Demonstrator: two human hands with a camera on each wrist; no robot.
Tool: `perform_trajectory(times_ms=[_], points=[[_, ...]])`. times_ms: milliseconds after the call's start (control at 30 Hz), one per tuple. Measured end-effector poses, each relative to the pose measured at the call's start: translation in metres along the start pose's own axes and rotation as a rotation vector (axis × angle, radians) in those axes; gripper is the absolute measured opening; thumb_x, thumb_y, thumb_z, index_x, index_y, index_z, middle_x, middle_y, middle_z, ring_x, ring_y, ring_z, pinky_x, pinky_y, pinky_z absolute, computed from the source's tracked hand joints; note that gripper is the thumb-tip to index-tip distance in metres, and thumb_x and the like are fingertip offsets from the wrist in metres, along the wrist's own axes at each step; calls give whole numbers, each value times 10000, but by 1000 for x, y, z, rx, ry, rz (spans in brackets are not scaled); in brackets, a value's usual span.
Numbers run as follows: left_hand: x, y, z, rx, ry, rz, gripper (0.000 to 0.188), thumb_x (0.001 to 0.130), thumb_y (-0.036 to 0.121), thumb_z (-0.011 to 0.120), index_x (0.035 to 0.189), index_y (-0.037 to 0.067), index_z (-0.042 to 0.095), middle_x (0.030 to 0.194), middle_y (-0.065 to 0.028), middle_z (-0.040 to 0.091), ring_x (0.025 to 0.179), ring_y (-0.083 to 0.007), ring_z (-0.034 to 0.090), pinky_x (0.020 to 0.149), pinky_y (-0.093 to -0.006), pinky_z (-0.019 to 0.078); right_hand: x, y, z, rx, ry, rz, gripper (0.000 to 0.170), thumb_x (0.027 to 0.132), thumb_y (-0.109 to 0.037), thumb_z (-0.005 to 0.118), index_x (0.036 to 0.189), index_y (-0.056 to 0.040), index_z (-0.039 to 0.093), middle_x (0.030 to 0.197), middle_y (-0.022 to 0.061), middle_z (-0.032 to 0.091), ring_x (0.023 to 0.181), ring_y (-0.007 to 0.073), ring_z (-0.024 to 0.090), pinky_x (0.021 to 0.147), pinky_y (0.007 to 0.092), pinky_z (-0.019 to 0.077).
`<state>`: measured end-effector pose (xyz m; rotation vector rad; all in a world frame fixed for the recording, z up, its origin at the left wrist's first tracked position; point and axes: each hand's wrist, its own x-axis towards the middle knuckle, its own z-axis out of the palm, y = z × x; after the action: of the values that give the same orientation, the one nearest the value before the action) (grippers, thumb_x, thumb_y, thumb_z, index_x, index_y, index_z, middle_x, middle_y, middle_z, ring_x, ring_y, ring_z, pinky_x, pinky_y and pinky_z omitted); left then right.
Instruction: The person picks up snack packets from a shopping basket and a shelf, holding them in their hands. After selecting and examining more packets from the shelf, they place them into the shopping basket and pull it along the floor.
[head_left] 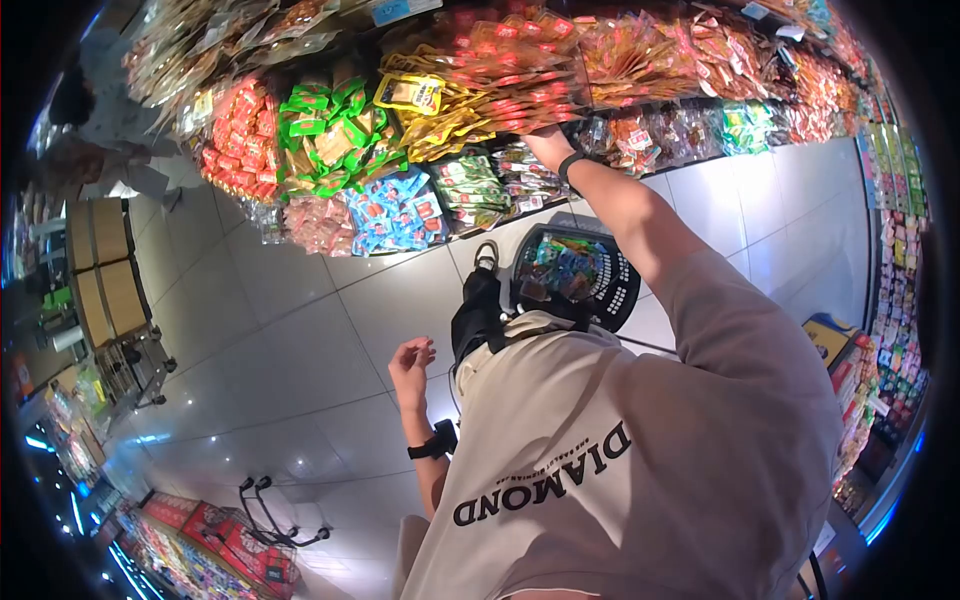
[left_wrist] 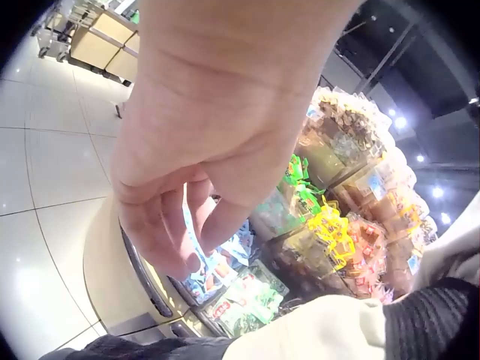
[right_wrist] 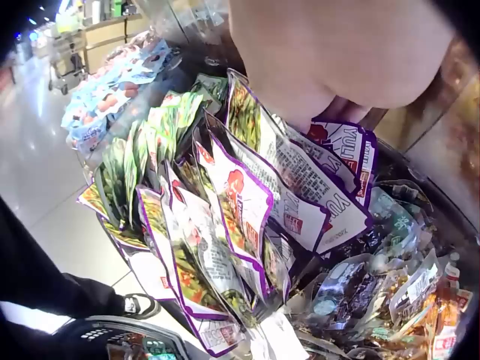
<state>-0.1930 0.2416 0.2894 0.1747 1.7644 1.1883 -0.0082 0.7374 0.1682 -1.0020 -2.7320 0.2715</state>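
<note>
My right hand [head_left: 548, 148] reaches into the lower row of the snack display, among upright white packets with purple edges [right_wrist: 240, 195]. In the right wrist view the hand [right_wrist: 322, 60] comes in from above, its fingertips right at the rear packets. Those packets partly hide the fingers, and I cannot tell whether they grip one. My left hand [head_left: 410, 362] hangs at my side over the floor, fingers loosely curled with nothing in them. The left wrist view shows the same hand [left_wrist: 202, 150] in front of the display.
A black basket [head_left: 625, 290] with packets inside stands by my foot, below the display. Green-and-white packets [right_wrist: 169, 124] and blue packets [head_left: 395, 212] fill neighbouring bins. Dark packets [right_wrist: 345, 289] lie on the other side. Trolleys [head_left: 135, 365] stand farther left.
</note>
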Motion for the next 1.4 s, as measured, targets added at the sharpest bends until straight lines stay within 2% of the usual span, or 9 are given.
perform_trajectory(times_ms=[100,167,400,500,667,767,1033,1233,1400], points=[[26,10,0,48,-84,22,136,951,75,648,1039,-26,668,992,-113,712,834,-177,678,769,-299,558,-3,-9,-9,494,96,244,269,835,-109,577,1084,-64,666,1166,202,639,1142,365,569,983,468,431],[46,18,5,186,-174,98,132,935,67,669,1015,-38,667,953,-119,716,814,-178,685,752,-300,563,-26,-10,-28,-217,192,-125,280,849,-89,577,1119,-59,646,1225,153,603,1169,351,534,983,488,412],[126,-22,62,239,-736,-24,99,876,25,707,946,-38,677,857,-115,714,749,-175,692,675,-281,556,-249,-56,-70,643,202,683,159,875,-55,569,1020,-11,618,820,148,627,718,299,631,625,381,471],[133,-30,114,641,-754,204,107,873,15,698,957,-47,672,854,-127,714,738,-173,693,662,-287,571,-366,-59,-49,697,-50,1192,116,895,-105,599,918,5,629,683,135,624,669,204,666,616,382,491],[147,-123,154,447,-738,-156,166,859,71,740,972,-28,671,915,-86,720,715,-138,678,641,-273,555,-484,-56,34,940,-140,1593,168,908,-178,631,840,-25,618,680,51,649,548,127,611,446,270,470],[138,-168,189,795,-774,146,87,886,-1,663,971,-17,674,906,-93,718,741,-142,684,694,-287,578,-541,-45,141,762,-82,1562,127,800,-140,706,847,-52,627,706,65,659,603,159,643,509,296,512],[160,-334,293,587,-723,-377,242,833,-154,516,1002,-17,623,974,-115,682,890,-176,682,798,-293,583,-518,-8,316,582,129,1330,262,781,-100,651,1024,-22,591,1006,229,617,995,431,574,854,499,471],[170,-388,341,472,-696,-353,185,877,-85,502,1020,-31,607,967,-122,675,825,-183,688,747,-286,580,-462,55,380,387,17,999,702,841,-176,673,1464,-33,381,1387,205,430,1310,380,394,1071,476,355],[199,-391,346,466,-623,-349,168,895,-53,522,1040,-35,606,991,-133,675,835,-184,677,761,-301,577,-463,72,427,239,3,988,424,826,-136,686,1214,-54,536,1287,151,498,1231,354,444,1021,492,356]])
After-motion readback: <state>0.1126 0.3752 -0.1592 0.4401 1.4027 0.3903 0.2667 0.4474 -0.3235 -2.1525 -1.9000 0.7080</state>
